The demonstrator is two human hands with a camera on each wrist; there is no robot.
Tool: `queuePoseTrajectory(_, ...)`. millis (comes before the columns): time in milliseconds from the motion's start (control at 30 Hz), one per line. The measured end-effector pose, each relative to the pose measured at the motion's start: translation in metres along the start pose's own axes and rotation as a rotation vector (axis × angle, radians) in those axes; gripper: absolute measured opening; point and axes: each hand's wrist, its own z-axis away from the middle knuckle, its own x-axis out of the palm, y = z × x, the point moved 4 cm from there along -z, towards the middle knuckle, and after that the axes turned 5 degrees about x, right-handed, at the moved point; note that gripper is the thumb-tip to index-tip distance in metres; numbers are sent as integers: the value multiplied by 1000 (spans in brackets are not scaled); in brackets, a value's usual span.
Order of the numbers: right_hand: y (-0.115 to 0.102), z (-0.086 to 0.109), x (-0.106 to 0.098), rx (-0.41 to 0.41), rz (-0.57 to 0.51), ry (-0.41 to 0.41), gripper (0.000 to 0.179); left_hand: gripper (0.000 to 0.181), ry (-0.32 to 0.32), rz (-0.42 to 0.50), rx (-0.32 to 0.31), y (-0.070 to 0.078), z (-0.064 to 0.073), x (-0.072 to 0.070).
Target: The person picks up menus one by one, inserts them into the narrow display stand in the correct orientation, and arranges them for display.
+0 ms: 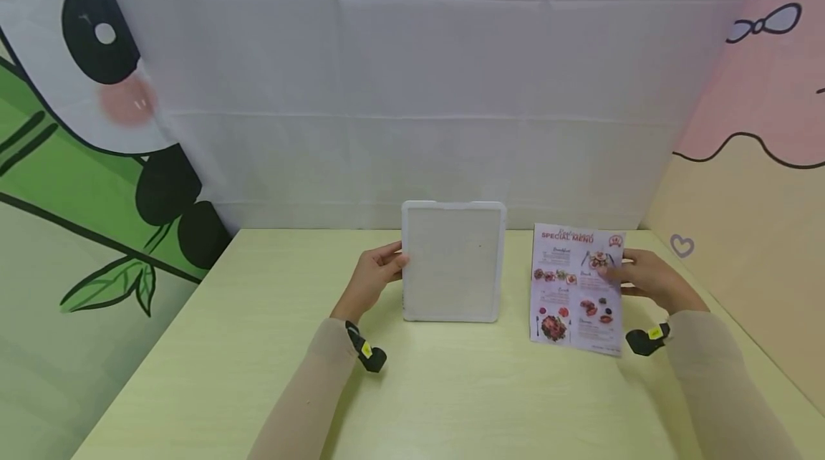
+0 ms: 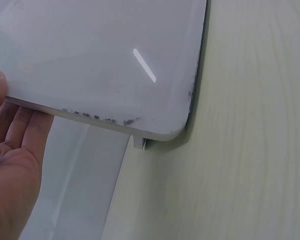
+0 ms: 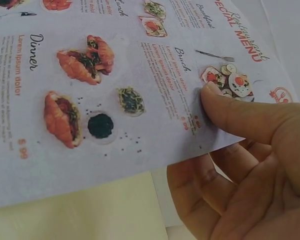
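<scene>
A white display frame with rounded corners and a blank pale panel stands upright on the table. My left hand grips its left edge, thumb in front and fingers behind. In the left wrist view the panel looks glossy, with dark scuffs along one edge and a small foot behind it. To the right, my right hand pinches the right edge of a printed menu sheet. The thumb lies on the printed side, and the fingers are behind the paper. The sheet is upright, facing me, with food pictures and text.
The pale wooden table runs back to a white cloth backdrop. On the left is a wall with a panda and bamboo drawing; a pink and cream wall borders the right side.
</scene>
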Motion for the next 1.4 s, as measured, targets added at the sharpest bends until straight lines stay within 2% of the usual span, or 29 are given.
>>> queuePoseTrajectory(667,-21,5,-4,-26,-51,3,63,47,-2,4,-1,1,2,1)
queuePoseTrajectory(1067,-35,6,-7,-59,-52,28,64,47,-11,-5,11,4,2,1)
queuePoseTrajectory(1400,-42,3,-6,-58,-99,6,60,47,1,-1,7,5,2,1)
